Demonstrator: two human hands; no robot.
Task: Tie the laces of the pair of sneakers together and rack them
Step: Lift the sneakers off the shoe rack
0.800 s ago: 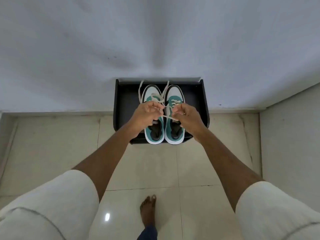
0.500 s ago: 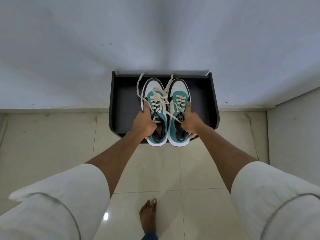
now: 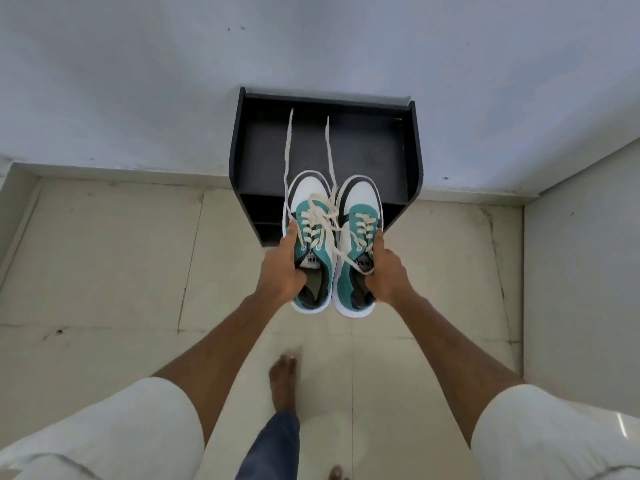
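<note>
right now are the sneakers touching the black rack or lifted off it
Cannot tell. In the head view both hands, left hand and right hand, grip the sneakers, whose toes overlap the rack edge; no gap or contact shows plainly.

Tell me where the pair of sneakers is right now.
In the head view, the pair of sneakers is centre frame, held side by side by the left hand and right hand, in front of the black rack.

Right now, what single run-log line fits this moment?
stage: carrying pair | left hand: grip on left sneaker | right hand: grip on right sneaker | laces: joined, ends loose | rack: ahead, sneakers not yet on it
</note>
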